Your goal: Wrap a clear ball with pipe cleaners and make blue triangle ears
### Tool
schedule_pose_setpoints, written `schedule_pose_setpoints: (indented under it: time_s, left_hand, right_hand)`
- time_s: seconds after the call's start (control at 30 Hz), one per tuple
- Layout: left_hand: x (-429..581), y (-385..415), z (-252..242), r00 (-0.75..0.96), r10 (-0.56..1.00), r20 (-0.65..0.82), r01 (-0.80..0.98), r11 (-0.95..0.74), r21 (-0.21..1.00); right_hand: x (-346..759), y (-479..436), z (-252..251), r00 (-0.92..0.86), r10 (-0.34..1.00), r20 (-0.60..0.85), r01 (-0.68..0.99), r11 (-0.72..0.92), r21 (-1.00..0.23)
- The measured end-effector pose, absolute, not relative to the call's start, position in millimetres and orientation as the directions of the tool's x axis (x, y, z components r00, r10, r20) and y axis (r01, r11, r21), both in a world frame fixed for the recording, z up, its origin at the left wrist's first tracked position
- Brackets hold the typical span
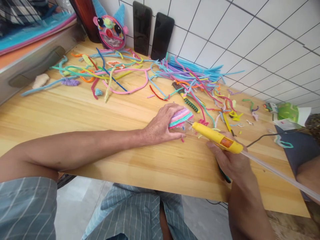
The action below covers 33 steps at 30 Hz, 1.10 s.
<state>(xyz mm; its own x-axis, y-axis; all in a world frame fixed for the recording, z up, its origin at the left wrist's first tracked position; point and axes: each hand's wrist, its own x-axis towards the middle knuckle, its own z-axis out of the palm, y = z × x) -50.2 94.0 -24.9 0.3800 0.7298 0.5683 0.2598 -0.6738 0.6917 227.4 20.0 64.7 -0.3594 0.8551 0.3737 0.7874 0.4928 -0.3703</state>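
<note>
My left hand (163,124) is closed around a fuzzy striped piece (182,117) made of pink, purple and turquoise pipe cleaners laid side by side. In my right hand (231,161) is a yellow hot glue gun (212,135), with a long clear glue stick (272,169) sticking out of its back. The metal nozzle points left and sits at the right edge of the striped piece; whether it touches is too small to tell. Below my right hand, a dark green handle (223,174) of a tool shows in part.
Pliers (191,103) lie beyond my left hand. Loose pipe cleaners (125,75) and a blue bundle (200,68) spread along the tiled wall. Two phones (142,28) lean there beside a pipe-cleaner figure (111,31). A plastic bin (50,63) stands left; a bare limb (308,171) shows right.
</note>
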Motion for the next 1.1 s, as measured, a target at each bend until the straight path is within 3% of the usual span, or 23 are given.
schedule_pose_setpoints:
  time_s: [1.1]
  left_hand:
    - [-49.8,93.4,-26.2,0.368,0.713,0.597,0.250,-0.694,0.675]
  right_hand:
    - [228.4,19.7,66.7,-0.375,0.846,0.378,0.790,0.506,-0.348]
